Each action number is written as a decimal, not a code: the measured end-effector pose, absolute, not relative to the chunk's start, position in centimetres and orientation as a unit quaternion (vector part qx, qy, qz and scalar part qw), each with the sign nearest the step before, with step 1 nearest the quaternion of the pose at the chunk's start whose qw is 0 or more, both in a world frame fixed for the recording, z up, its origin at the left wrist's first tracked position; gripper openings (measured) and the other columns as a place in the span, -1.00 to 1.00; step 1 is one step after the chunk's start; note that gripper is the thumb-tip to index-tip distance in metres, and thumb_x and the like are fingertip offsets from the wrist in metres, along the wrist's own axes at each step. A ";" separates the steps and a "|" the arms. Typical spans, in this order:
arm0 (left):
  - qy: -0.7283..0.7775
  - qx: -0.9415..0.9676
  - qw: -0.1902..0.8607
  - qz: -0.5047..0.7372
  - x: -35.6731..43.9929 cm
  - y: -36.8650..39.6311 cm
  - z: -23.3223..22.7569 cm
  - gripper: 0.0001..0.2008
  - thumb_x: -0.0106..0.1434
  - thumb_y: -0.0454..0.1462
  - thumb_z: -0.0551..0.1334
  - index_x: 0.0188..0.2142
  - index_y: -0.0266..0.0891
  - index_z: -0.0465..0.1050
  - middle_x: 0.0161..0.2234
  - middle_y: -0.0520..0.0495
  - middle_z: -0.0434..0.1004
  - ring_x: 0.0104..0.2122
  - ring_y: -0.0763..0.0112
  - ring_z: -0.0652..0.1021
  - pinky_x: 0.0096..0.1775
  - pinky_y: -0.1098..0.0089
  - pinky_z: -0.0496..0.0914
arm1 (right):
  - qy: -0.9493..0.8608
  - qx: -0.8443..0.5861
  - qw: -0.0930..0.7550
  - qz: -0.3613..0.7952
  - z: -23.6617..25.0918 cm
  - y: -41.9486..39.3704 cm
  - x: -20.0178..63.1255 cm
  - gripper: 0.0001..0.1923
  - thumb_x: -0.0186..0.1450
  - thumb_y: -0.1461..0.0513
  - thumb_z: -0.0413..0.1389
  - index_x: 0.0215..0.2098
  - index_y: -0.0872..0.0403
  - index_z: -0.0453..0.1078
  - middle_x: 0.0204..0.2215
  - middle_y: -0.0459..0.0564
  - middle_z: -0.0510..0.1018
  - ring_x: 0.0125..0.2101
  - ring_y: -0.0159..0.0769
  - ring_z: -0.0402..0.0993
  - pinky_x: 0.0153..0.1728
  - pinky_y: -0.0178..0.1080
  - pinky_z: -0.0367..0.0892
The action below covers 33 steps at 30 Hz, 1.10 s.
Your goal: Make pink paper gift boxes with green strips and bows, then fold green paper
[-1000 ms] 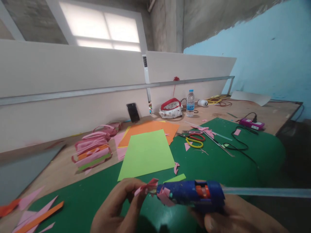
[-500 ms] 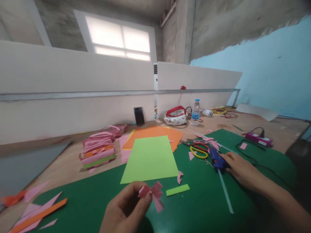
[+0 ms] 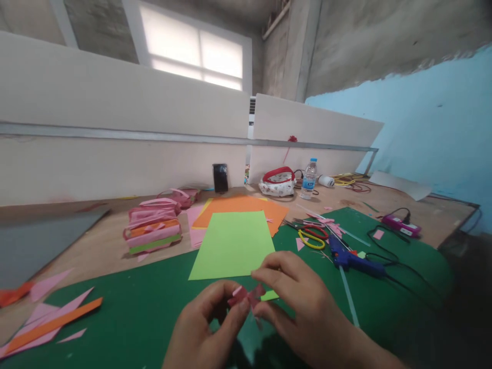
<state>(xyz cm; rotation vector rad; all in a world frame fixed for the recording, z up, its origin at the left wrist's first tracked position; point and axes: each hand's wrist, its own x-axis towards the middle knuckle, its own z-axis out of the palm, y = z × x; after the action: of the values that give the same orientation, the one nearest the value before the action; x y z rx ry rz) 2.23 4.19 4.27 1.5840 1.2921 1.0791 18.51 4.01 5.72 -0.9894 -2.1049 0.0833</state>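
A small pink paper bow [image 3: 239,294] is pinched between the thumb and fingers of my left hand [image 3: 209,323], low in the middle of the view. Around the bow's right loop, the thumb and fingertips of my right hand [image 3: 303,302] are closed. The bow's tail hangs below, slightly blurred. Partly hidden behind my right fingers lies a short green paper strip [image 3: 269,295]. A blue glue gun [image 3: 355,262] rests on the green cutting mat [image 3: 134,312], off to the right. Just beyond my hands is a light green paper sheet [image 3: 234,246].
Scissors with yellow handles [image 3: 312,240] lie beside red-handled scissors [image 3: 317,230]. Folded pink paper pieces [image 3: 154,230] stand at left; paper scraps [image 3: 54,320] lie nearer. A phone [image 3: 220,178], a pouch [image 3: 277,182] and a water bottle [image 3: 308,180] line the back. A purple power strip [image 3: 402,225] sits right.
My right hand has let go of the glue gun, now lying on the mat, and has come left to the bow. My left hand still holds the bow.
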 end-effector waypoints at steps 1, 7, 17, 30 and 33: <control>0.511 0.632 0.396 0.427 2.2 4.2 4.3 -0.76 0.11 -0.06 0.20 -0.50 -0.16 0.39 -0.54 0.11 0.40 -0.48 0.41 0.39 -0.38 0.47 0.29 | -0.830 -0.397 0.391 0.039 5.6 4.2 18.6 -0.80 0.21 0.35 0.09 -0.18 0.15 0.43 -0.31 0.07 0.45 -0.29 -0.25 0.36 -0.28 -0.22 0.34; 0.502 0.673 0.356 0.409 2.2 4.2 4.4 -0.76 0.16 -0.08 0.16 -0.51 -0.16 0.42 -0.55 0.10 0.40 -0.50 0.43 0.38 -0.41 0.49 0.27 | -0.833 -0.415 0.359 0.068 6.0 4.1 18.8 -0.87 0.24 0.34 0.06 -0.32 0.13 0.46 -0.41 0.00 0.37 -0.38 -0.31 0.30 -0.38 -0.27 0.24; 0.512 0.696 0.325 0.385 2.7 3.6 4.4 -0.70 0.22 -0.05 0.08 -0.52 -0.15 0.36 -0.54 0.10 0.36 -0.48 0.42 0.37 -0.38 0.48 0.25 | -0.837 -0.412 0.348 0.086 6.2 4.0 18.8 -0.88 0.23 0.34 0.06 -0.41 0.14 0.44 -0.42 -0.02 0.35 -0.39 -0.35 0.28 -0.38 -0.28 0.19; 0.509 0.689 0.336 0.392 2.7 3.7 4.8 -0.71 0.19 -0.06 0.10 -0.53 -0.16 0.38 -0.56 0.07 0.38 -0.50 0.42 0.38 -0.46 0.50 0.28 | -0.820 -0.425 0.340 0.179 6.6 3.4 19.0 -0.90 0.21 0.38 0.06 -0.38 0.13 0.40 -0.39 -0.07 0.34 -0.36 -0.41 0.31 -0.33 -0.34 0.23; 0.509 0.692 0.327 0.394 2.8 3.5 5.0 -0.69 0.21 -0.05 0.06 -0.53 -0.15 0.37 -0.56 0.07 0.38 -0.50 0.42 0.37 -0.44 0.48 0.28 | -0.817 -0.431 0.330 0.192 6.8 3.3 19.1 -0.91 0.20 0.38 0.08 -0.35 0.12 0.41 -0.37 -0.08 0.35 -0.35 -0.42 0.32 -0.33 -0.35 0.24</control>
<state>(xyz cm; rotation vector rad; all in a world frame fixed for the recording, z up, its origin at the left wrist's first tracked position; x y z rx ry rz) 2.80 3.54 4.96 1.8135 1.3326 1.0329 19.15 3.35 6.76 -1.1273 -2.1377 0.5013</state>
